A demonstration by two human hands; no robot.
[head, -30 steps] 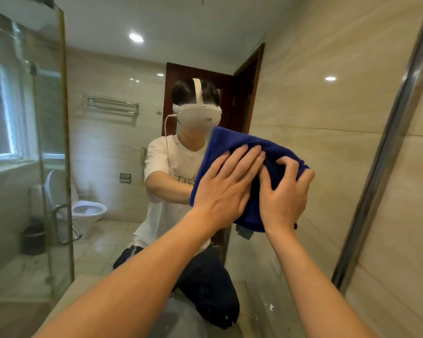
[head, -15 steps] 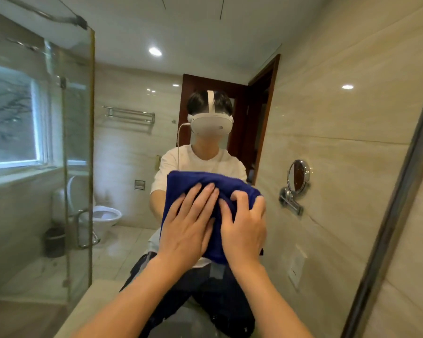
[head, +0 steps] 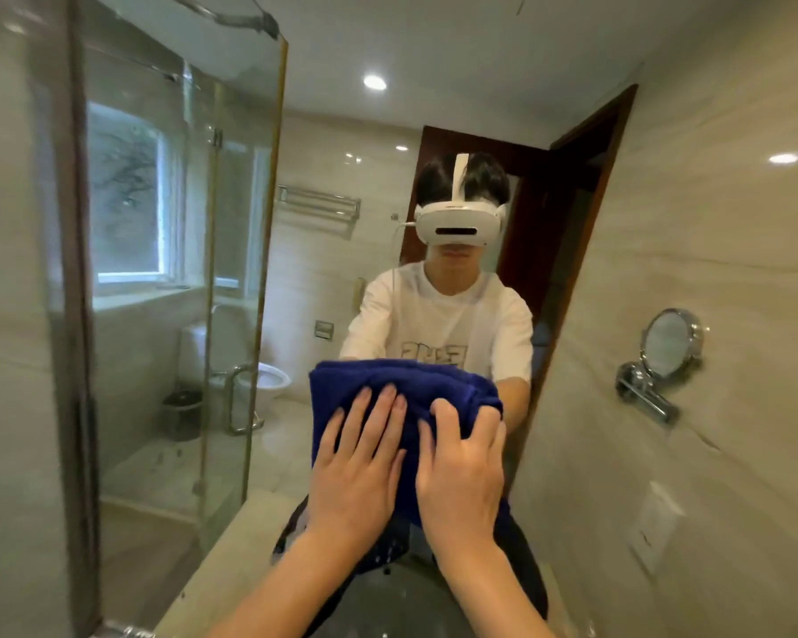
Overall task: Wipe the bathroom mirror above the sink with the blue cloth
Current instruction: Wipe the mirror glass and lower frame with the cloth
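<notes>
The large bathroom mirror [head: 434, 108] fills most of the view and reflects the room and a person in a white shirt and a headset. A folded blue cloth [head: 388, 389] lies flat against the lower middle of the glass. My left hand [head: 355, 462] presses on it with fingers spread. My right hand [head: 464, 467] sits beside it to the right, fingers curled over the cloth's upper right edge. Both forearms rise from the bottom of the frame.
The mirror's metal frame edge [head: 77, 315] runs vertically at the left, with tiled wall beyond it. Reflected in the glass are a glass shower screen [head: 245, 269], a toilet [head: 268, 379], a towel rail [head: 319, 204], a wooden door [head: 572, 269] and a round wall-mounted mirror [head: 664, 347]. The counter [head: 231, 573] shows low down.
Both hands have slid the cloth down and to the left across the glass, from upper right to lower middle. My view has swung left, bringing the mirror's left edge into sight.
</notes>
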